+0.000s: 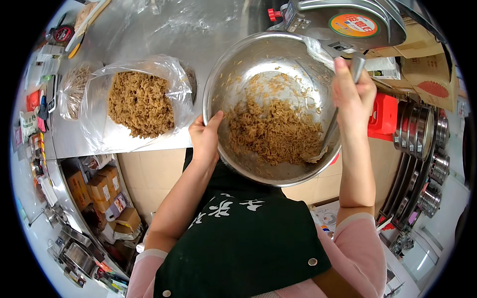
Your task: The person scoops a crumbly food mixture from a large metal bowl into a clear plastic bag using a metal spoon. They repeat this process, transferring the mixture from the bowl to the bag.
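Note:
A large stainless steel bowl [248, 174] is tilted toward me at the table's front edge. Brown shredded food [274, 130], perhaps seasoned rice or noodles, lies heaped in its near side, with loose bits stuck to the far wall. My left hand [205, 136] grips the bowl's left rim, thumb over the edge. In my right hand [353, 87] is the handle of a metal spoon or spatula [331, 128], whose lower end sits in the food at the bowl's right. Left of the bowl, an open clear plastic bag [97, 128] holds more brown food [141, 104].
A tied bag of dry, light-brown food [74, 91] lies farther left on the steel table [156, 35]. Behind the bowl stands a metal machine [313, 22] with a red knob. A red plastic container [382, 113] and steel pots [413, 128] are at right; cardboard boxes [104, 188] fill the lower left shelf.

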`<state>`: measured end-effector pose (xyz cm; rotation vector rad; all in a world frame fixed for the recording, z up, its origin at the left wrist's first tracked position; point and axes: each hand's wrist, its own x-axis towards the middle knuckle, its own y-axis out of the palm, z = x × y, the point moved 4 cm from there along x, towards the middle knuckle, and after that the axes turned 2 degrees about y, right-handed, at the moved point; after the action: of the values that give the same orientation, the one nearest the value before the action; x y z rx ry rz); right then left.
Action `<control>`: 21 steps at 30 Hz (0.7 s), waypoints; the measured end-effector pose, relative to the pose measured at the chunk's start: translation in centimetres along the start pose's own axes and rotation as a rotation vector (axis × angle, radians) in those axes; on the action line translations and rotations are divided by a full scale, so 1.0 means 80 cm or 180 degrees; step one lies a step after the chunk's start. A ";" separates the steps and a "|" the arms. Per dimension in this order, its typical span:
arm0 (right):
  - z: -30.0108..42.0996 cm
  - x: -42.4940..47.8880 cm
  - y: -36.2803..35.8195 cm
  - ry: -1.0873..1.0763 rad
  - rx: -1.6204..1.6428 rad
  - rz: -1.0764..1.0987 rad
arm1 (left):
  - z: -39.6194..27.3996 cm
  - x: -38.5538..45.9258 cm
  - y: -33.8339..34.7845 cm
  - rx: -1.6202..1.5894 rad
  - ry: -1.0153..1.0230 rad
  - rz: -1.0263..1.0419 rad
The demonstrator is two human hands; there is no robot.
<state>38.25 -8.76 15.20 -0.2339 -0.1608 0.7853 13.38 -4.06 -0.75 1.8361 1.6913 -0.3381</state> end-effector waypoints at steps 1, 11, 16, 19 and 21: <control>0.001 -0.004 -0.010 0.0028 0.0051 -0.0113 | 0.000 0.000 -0.001 0.0069 -0.0024 -0.0002; -0.016 -0.013 -0.070 -0.0253 0.0620 -0.1151 | 0.001 0.002 -0.006 0.0287 0.0051 0.0004; -0.021 -0.022 -0.097 -0.0302 0.0597 -0.1923 | 0.003 0.001 -0.005 0.0314 0.0039 -0.0028; -0.033 -0.030 -0.125 -0.0187 0.0574 -0.2551 | 0.003 0.003 -0.005 0.0292 0.0054 -0.0019; -0.047 -0.041 -0.147 -0.0076 0.0635 -0.3066 | 0.002 -0.001 -0.001 0.0272 0.0032 -0.0009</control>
<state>44.84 -19.68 14.57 0.0560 -0.1911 -0.1560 13.29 -4.23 -0.80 1.8998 1.7104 -0.4085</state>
